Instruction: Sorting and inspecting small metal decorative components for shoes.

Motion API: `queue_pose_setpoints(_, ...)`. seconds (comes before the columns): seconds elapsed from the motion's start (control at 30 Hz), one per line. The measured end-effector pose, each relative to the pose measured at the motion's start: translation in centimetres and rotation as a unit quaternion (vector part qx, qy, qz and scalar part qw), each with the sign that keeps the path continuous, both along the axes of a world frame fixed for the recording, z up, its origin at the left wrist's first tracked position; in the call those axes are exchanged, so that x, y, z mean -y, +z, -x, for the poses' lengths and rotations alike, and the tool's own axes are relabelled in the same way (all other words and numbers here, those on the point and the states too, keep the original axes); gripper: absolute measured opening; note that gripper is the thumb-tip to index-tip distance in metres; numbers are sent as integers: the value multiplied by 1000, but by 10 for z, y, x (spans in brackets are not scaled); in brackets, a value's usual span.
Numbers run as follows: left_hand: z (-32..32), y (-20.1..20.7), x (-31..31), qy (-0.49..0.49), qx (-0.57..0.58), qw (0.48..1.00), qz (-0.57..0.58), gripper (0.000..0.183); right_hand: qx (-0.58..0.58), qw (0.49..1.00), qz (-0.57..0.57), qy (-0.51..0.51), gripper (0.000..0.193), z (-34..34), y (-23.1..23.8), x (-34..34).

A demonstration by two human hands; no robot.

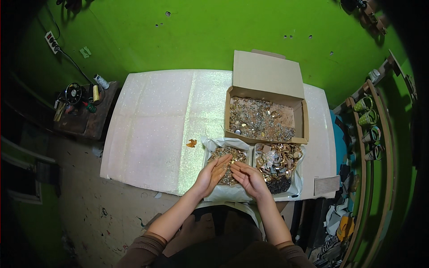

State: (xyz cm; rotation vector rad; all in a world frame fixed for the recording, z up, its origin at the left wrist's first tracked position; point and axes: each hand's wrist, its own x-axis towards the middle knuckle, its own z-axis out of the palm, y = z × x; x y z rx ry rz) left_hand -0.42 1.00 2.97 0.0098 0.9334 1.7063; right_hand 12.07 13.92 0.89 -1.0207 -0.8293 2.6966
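Observation:
My left hand (213, 175) and my right hand (251, 179) are over a small lined box (228, 193) of mixed shiny beads (226, 153). Both palms face inward, with the fingers stretched out and the fingertips close together. The hands look slightly cupped, and nothing clearly shows in them. Part of the beads is hidden beneath them. Just right stands a second lined box (296, 190), filled with gold and clear ornaments (278, 158) and a patch of black beads (279, 184). Behind both, a cardboard box (305, 123) with its lid raised holds many loose small beads (254, 117).
A pale glittery cloth (152, 125) covers the table. On it lie an orange-brown scrap (191, 143) and a grey ribbed piece (327, 186). A small side table (85, 123) with thread spools stands at left. Small shoes (368, 117) hang on a wooden rack (382, 134) at right.

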Motion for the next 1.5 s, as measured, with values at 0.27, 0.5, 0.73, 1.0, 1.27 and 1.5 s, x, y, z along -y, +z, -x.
queue_pose_setpoints(0.27, -2, 7, -4, -55, -52, 997, 12, 53, 0, 1000, -12, 3, 40, 0, -4, 4)
queue_pose_setpoints(0.5, 2, -4, -4, -47, -47, 998, -20, 54, 5, 999, -51, 13, 41, 0, -2, 6)
queue_pose_setpoints(0.73, 0, -3, -2, -59, -109, 991, -57, 64, 28, 995, -92, 29, 39, 1, 8, 10)
queue_pose_setpoints(1.0, -5, 4, -2, -46, -126, 986, -101, 75, -6, 933, -337, 125, 50, 0, 22, 20)
queue_pose_setpoints(1.27, -3, 6, -3, -22, -3, 990, -141, 75, -47, 849, -493, 181, 70, -6, 18, 22)
queue_pose_setpoints(1.5, 3, -4, -12, -71, -528, 845, 45, 47, -36, 875, -462, 140, 68, -10, 11, 15)
